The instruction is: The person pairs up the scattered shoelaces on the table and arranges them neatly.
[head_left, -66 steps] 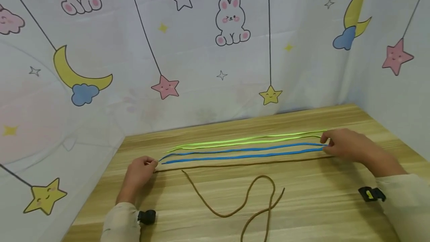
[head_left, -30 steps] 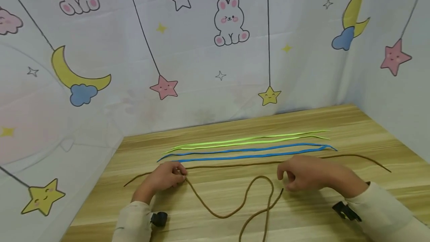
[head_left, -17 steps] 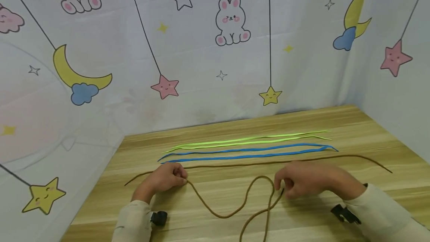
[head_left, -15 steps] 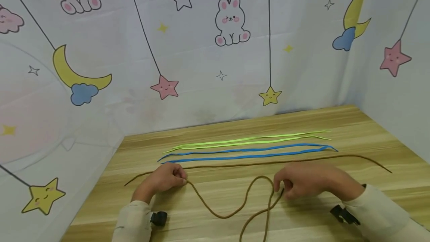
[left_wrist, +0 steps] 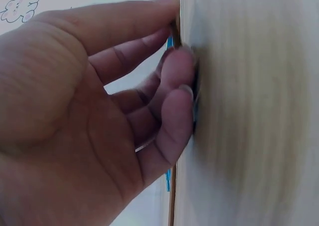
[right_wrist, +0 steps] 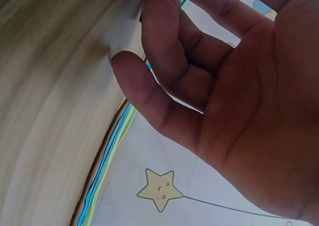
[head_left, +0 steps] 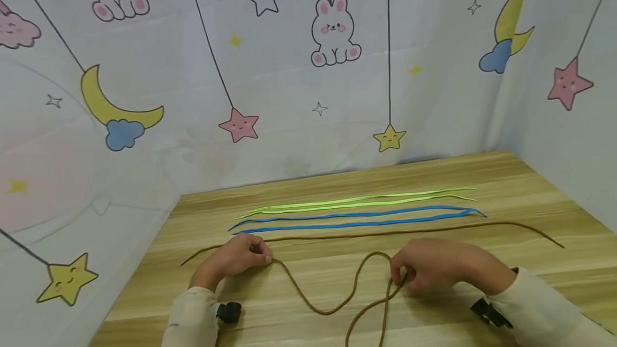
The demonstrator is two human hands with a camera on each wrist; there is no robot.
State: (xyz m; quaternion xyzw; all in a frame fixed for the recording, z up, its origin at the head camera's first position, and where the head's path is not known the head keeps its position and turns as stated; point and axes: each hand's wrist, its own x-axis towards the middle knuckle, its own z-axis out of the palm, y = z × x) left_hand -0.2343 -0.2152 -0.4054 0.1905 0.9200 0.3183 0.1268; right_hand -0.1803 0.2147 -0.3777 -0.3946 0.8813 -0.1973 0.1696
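Note:
A loose brown shoelace (head_left: 324, 313) winds across the front of the table in a wavy loop, its lowest part cut off by the head view's bottom edge. One end is pinched between thumb and index finger of my left hand (head_left: 236, 255); the left wrist view shows this brown lace (left_wrist: 176, 34) at the fingertips. Near the other end, my right hand (head_left: 438, 264) has its thumb and finger closed on the lace, close to its dark tip. In the right wrist view my right hand (right_wrist: 239, 96) shows curled fingers, with the pinch out of sight.
Behind the hands a second brown shoelace (head_left: 347, 236) lies stretched out sideways. Beyond it run two blue shoelaces (head_left: 337, 226) and two lime-green shoelaces (head_left: 356, 204), roughly parallel. A patterned white curtain (head_left: 289, 79) borders the wood-grain table (head_left: 482, 304) at the back and sides.
Both hands have left the far brown lace's ends and come inward to the loose one. Lately the right hand has lowered slightly and gripped its end, while the left has shifted its end a little rightward.

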